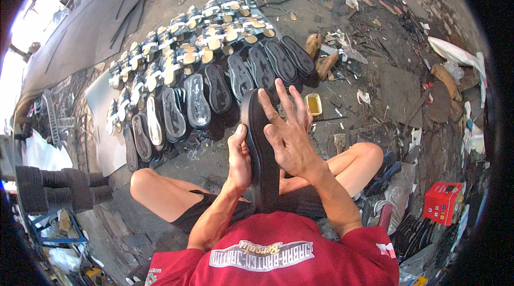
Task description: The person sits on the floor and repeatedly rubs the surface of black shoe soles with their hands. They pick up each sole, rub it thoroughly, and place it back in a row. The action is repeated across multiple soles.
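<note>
A thick black shoe sole (261, 171) stands on end in front of my chest, its long edge toward me. My left hand (239, 157) grips it along the left side, the thumb pointing up against the edge. On the other side my right hand (292, 141) has its fingers spread, the index finger and thumb lying close to or against the sole's face. Whether that palm touches it I cannot tell. Beyond the hands lies a row of black soles (198, 101) with shiny, wet-looking faces. Several sandal uppers (190, 53) with tan insoles are lined up behind them.
A small yellowish tub (314, 105) sits right of the soles, near brown shoe lasts (325, 64). Stacked black soles (56, 187) stand at the left. A red box (443, 203) is at the right. Scraps litter the floor, and dark sheets (91, 23) lie far left.
</note>
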`<state>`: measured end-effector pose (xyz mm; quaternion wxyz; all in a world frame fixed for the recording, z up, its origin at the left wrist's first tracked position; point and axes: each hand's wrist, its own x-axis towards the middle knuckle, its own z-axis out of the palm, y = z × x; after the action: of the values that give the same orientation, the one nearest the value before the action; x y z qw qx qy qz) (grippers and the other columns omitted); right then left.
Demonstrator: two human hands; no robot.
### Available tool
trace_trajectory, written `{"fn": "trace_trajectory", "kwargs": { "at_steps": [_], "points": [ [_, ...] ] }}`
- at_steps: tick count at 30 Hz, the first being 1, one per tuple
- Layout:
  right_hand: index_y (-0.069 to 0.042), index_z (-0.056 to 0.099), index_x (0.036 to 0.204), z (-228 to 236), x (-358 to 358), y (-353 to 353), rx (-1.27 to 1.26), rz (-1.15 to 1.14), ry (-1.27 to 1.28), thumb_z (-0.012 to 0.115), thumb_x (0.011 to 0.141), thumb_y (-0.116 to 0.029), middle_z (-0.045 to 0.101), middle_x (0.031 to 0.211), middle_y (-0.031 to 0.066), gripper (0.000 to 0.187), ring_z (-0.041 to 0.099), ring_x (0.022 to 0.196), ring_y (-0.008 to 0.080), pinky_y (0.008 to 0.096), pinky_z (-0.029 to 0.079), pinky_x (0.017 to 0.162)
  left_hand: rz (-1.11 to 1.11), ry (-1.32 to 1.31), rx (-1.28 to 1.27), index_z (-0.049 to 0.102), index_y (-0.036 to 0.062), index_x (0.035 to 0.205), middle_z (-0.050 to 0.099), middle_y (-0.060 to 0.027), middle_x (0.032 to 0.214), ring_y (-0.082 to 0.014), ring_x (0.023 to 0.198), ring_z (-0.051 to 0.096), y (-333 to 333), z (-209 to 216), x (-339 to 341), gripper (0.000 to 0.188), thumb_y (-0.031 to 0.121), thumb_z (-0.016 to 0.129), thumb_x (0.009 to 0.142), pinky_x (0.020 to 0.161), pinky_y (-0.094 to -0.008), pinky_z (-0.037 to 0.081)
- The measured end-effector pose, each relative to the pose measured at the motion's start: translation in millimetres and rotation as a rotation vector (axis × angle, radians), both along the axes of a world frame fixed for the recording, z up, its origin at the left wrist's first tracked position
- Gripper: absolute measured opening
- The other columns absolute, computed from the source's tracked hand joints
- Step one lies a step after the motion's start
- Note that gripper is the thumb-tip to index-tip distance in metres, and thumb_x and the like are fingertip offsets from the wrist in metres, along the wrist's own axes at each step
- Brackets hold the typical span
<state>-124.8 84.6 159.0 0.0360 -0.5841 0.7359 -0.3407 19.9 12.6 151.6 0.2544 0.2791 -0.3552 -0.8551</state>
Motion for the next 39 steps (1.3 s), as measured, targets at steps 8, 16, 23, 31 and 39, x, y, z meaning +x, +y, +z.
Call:
{"fn": "trace_trajectory", "kwargs": {
  "at_steps": [8,16,23,31,39],
  "points": [
    [-0.04,0.037,0.169,4,-22,3,0.1,0.043,0.14,0.027,0.114,-0.06,0.019,0.181,0.0143,0.06,0.022,0.159,0.0469,0.0646,0.015,0.124,-0.077,-0.075,0.081,0.061,0.0081,0.149,0.076,-0.0087,0.121,-0.0149,0.101,0.074,-12,21,4,0.071,0.064,0.039,0.111,0.088,-0.0316,0.061],
    [-0.045,0.042,0.166,17,-38,6,0.137,0.138,0.24,0.024,0.112,-0.066,0.02,0.181,0.0124,0.06,0.023,0.159,0.0477,0.0667,0.017,0.123,-0.156,0.011,0.273,0.058,0.0063,0.15,0.077,-0.0157,0.117,-0.0223,0.091,0.079,-21,30,6,0.071,0.063,0.04,0.112,0.08,-0.0347,0.066],
    [-0.046,0.045,0.164,28,-41,1,0.144,0.24,0.27,0.025,0.112,-0.067,0.019,0.181,0.0125,0.059,0.023,0.159,0.0485,0.0681,0.016,0.123,-0.152,0.051,0.31,0.059,0.0067,0.149,0.076,-0.0173,0.119,-0.0222,0.095,0.079,-31,20,12,0.065,0.058,0.043,0.112,0.081,-0.0348,0.066],
    [-0.048,0.053,0.159,37,-41,0,0.186,0.312,0.319,0.02,0.108,-0.075,0.016,0.182,0.0106,0.067,0.02,0.16,0.0479,0.0742,0.016,0.12,-0.232,0.133,0.359,0.058,0.005,0.15,0.074,-0.0194,0.126,-0.0251,0.102,0.079,-41,15,18,0.066,0.057,0.044,0.112,0.086,-0.0381,0.067],
    [-0.05,0.055,0.156,44,-34,3,0.207,0.372,0.374,0.022,0.108,-0.076,0.018,0.181,0.0092,0.064,0.02,0.159,0.0471,0.0739,0.016,0.12,-0.246,0.311,0.547,0.057,0.0072,0.152,0.074,-0.0235,0.129,-0.0347,0.102,0.08,-45,8,17,0.064,0.056,0.044,0.112,0.087,-0.0537,0.068]
  ]
}}
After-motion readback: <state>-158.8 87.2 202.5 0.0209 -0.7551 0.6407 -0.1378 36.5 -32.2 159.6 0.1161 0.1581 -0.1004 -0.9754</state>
